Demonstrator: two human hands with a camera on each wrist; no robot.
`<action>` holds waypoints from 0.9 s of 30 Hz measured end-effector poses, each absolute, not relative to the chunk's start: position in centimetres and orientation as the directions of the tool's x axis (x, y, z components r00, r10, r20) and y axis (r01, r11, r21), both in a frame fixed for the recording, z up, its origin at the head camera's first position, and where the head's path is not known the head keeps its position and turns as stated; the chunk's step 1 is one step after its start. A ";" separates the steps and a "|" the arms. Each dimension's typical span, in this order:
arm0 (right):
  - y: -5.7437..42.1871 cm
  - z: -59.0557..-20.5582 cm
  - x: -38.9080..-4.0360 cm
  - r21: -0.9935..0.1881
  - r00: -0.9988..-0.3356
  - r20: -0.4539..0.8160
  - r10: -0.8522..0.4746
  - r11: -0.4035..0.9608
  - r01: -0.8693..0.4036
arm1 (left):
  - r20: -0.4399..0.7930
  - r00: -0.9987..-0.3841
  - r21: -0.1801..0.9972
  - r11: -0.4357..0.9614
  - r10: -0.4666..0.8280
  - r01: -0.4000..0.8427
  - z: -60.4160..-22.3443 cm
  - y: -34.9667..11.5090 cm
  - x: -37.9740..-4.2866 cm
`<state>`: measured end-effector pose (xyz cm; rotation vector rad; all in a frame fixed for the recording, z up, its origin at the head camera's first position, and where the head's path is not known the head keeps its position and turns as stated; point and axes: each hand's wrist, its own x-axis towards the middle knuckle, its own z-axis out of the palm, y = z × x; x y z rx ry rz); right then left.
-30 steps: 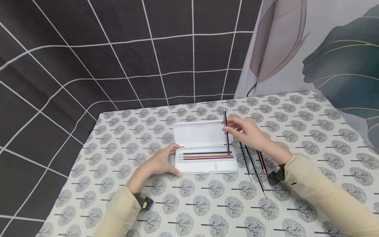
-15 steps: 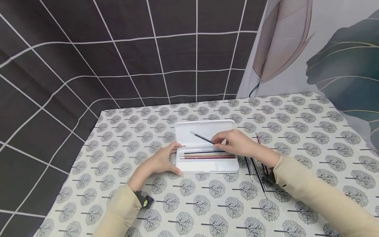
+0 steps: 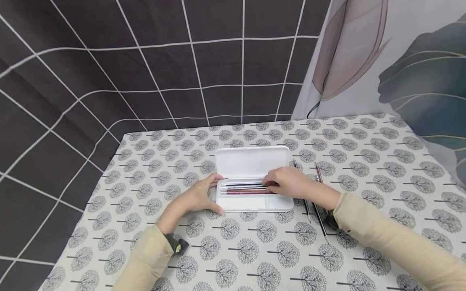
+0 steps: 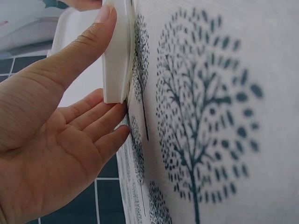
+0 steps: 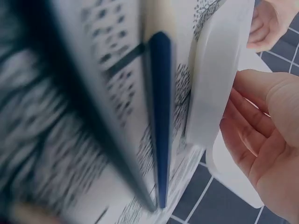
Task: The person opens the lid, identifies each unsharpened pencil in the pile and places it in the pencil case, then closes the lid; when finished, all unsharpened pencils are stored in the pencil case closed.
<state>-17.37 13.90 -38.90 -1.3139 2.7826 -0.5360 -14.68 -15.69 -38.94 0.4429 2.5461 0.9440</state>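
A white pencil case (image 3: 251,210) lies with its lid (image 3: 240,163) tipped back. Several pencils (image 3: 242,192) lie side by side in its long rear compartment, their eraser ends to the left. My left hand (image 3: 196,197) holds the case's left end, thumb at the near corner and fingers at the far one; in the left wrist view the thumb (image 4: 86,49) presses on its edge. My right hand (image 3: 287,182) reaches into the right end with curled fingers, over a dark pencil (image 3: 251,184) in the row. The case wall hides those fingertips in the right wrist view.
Loose dark pencils (image 3: 320,222) and a maroon pencil (image 3: 318,171) lie right of the case, partly under the right forearm. A tree-print cloth (image 3: 225,250) covers the table. A dark grid curtain (image 3: 214,64) hangs behind.
My right hand has lowered the dark pencil from upright above the case, through a tilt, to flat among the others. My left hand stays at the case's left end.
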 end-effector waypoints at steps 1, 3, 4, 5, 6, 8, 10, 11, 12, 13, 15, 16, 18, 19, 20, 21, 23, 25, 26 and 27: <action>14.2 -38.9 -17.4 -0.310 -0.645 0.134 -0.752 0.586 -0.748 | -0.246 -0.875 0.673 0.723 0.417 0.155 -38.9 -15.7 -14.7; 14.9 -38.8 -17.3 -0.298 -0.641 0.143 -0.754 0.584 -0.755 | -0.249 -0.876 0.673 0.724 0.414 0.151 -38.9 -15.6 -14.7; 15.4 -38.8 -17.3 -0.290 -0.639 0.149 -0.755 0.584 -0.758 | -0.250 -0.876 0.673 0.724 0.414 0.150 -38.8 -15.6 -14.7; 15.8 -38.8 -17.3 -0.289 -0.643 0.148 -0.751 0.589 -0.754 | -0.249 -0.875 0.675 0.722 0.415 0.151 -38.8 -15.6 -14.7; 16.3 -38.7 -17.3 -0.295 -0.647 0.150 -0.748 0.591 -0.751 | -0.251 -0.875 0.674 0.723 0.413 0.148 -38.8 -15.6 -14.7; 17.2 -38.5 -17.1 -0.320 -0.661 0.152 -0.735 0.596 -0.736 | -0.250 -0.874 0.675 0.722 0.416 0.151 -38.8 -15.6 -14.7; 18.2 -38.3 -16.9 -0.367 -0.681 0.157 -0.715 0.598 -0.713 | -0.247 -0.872 0.677 0.719 0.422 0.156 -38.8 -15.6 -14.7; 18.7 -38.2 -16.8 -0.391 -0.697 0.158 -0.699 0.604 -0.694 | -0.246 -0.872 0.678 0.718 0.423 0.157 -38.7 -15.6 -14.6; 19.2 -38.1 -16.7 -0.412 -0.710 0.160 -0.686 0.607 -0.679 | -0.248 -0.873 0.677 0.719 0.420 0.154 -38.7 -15.6 -14.6; 19.7 -38.0 -16.6 -0.428 -0.722 0.161 -0.672 0.612 -0.665 | -0.250 -0.873 0.677 0.720 0.418 0.152 -38.6 -15.5 -14.6; 20.7 -37.8 -16.5 -0.464 -0.750 0.150 -0.645 0.624 -0.629 | -0.251 -0.875 0.675 0.723 0.413 0.148 -38.6 -15.5 -14.6; 21.2 -37.7 -16.4 -0.477 -0.766 0.143 -0.626 0.635 -0.608 | -0.253 -0.877 0.673 0.725 0.410 0.145 -38.6 -15.5 -14.6; 22.2 -37.7 -16.1 -0.513 -0.787 0.124 -0.605 0.639 -0.573 | -0.255 -0.878 0.671 0.728 0.406 0.142 -38.6 -15.5 -14.6; 22.7 -37.6 -15.9 -0.527 -0.798 0.111 -0.593 0.646 -0.553 | -0.255 -0.878 0.671 0.728 0.406 0.142 -38.6 -15.5 -14.6; 23.2 -37.7 -15.7 -0.543 -0.806 0.099 -0.584 0.647 -0.536 | -0.255 -0.878 0.670 0.729 0.406 0.142 -38.6 -15.5 -14.6; 23.7 -37.8 -15.5 -0.558 -0.811 0.092 -0.578 0.645 -0.522 | -0.256 -0.877 0.670 0.729 0.406 0.142 -38.6 -15.5 -14.6; 24.7 -38.0 -15.0 -0.584 -0.828 0.071 -0.557 0.649 -0.487 | -0.255 -0.875 0.667 0.730 0.411 0.148 -38.5 -15.5 -14.6; 25.7 -38.2 -14.6 -0.605 -0.844 0.051 -0.533 0.656 -0.451 | -0.251 -0.874 0.663 0.732 0.416 0.158 -38.5 -15.5 -14.6; 26.1 -38.3 -14.5 -0.617 -0.851 0.036 -0.524 0.658 -0.432 | -0.252 -0.875 0.659 0.735 0.415 0.159 -38.5 -15.4 -14.6; 26.5 -38.3 -14.3 -0.624 -0.859 0.021 -0.512 0.664 -0.411 | -0.252 -0.875 0.656 0.738 0.413 0.159 -38.5 -15.4 -14.6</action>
